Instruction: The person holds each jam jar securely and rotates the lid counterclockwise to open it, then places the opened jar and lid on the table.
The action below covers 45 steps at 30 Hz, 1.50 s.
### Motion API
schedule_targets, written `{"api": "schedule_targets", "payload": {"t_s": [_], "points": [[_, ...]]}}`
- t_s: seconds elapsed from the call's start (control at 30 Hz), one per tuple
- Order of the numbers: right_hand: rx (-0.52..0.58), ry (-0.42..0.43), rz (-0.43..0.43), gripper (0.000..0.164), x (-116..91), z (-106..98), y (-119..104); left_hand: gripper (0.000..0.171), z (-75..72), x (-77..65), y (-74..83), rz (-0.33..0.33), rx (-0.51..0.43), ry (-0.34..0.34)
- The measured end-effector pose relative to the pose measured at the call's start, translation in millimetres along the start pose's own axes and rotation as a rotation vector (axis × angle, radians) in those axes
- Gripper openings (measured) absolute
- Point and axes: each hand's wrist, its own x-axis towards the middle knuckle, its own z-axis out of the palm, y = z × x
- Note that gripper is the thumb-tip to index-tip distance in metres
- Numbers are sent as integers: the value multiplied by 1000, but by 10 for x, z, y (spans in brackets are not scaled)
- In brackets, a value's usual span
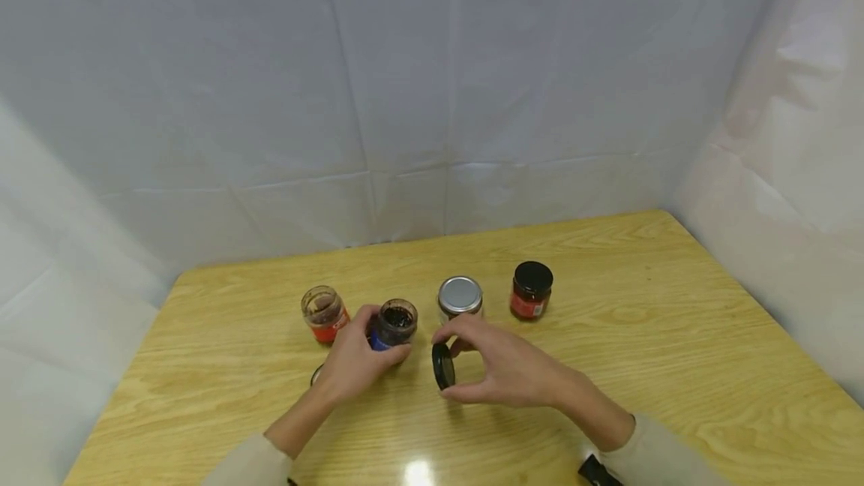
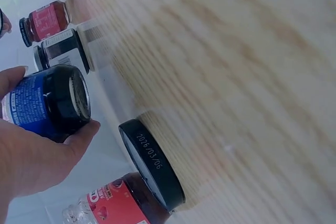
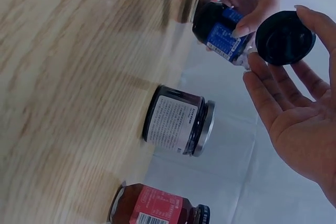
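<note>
Nearest the person, well to the near right of the blue-labelled jar [image 1: 394,327], a small black object [image 1: 597,471] lay by the right sleeve; what it was could not be told. Closer in, on the jar's near left, a dark lid [image 2: 153,163] lay flat on the table, mostly hidden by the left wrist in the head view.

The right hand [image 1: 502,366] was to the near right of the jar, thumb and fingers pinching a black lid [image 1: 443,366] by opposite edges. This lid stood on edge, its open side seemingly turned to the right palm, away from the jar. Only a short gap parted the two, and that sideways offset was the relation that counted.

The left hand [image 1: 358,358] gripped the jar from its left and near side, thumb and fingers curled round it. The jar's long axis ran close to upright, its uncovered mouth facing up; whether its base touched the table could not be told for sure.

An open red-labelled jar [image 1: 325,317] stood just left of it; a silver-lidded jar [image 1: 460,295] stood to its far right, and a black-lidded jar [image 1: 531,291] farther right. The table's back edge [image 1: 607,222] ran beyond them, well apart from the blue-labelled jar.
</note>
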Motion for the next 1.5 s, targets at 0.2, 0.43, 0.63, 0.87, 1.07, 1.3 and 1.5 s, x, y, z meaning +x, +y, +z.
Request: {"api": "schedule_targets", "payload": {"t_s": [0.2,0.43,0.63,0.87,1.07,1.3,1.5], "points": [[26,-25,8,56,55,60,42,61,31,44,-9,6,15,-3],[40,-38,38,56,123,121,110,61,48,87,-25,2,24,-4],[25,-22,53,56,169,159,169,62,56,118,-47,-6,32,-1],[17,-23,94,57,198,174,233,62,67,182,-60,-8,16,-5],[13,-28,107,57,225,191,266,63,74,233,-97,-21,20,0],[41,-40,96,57,262,192,260,63,73,269,-140,0,34,-10],[47,-37,88,57,268,210,277,68,58,265,-162,-18,27,-29]]}}
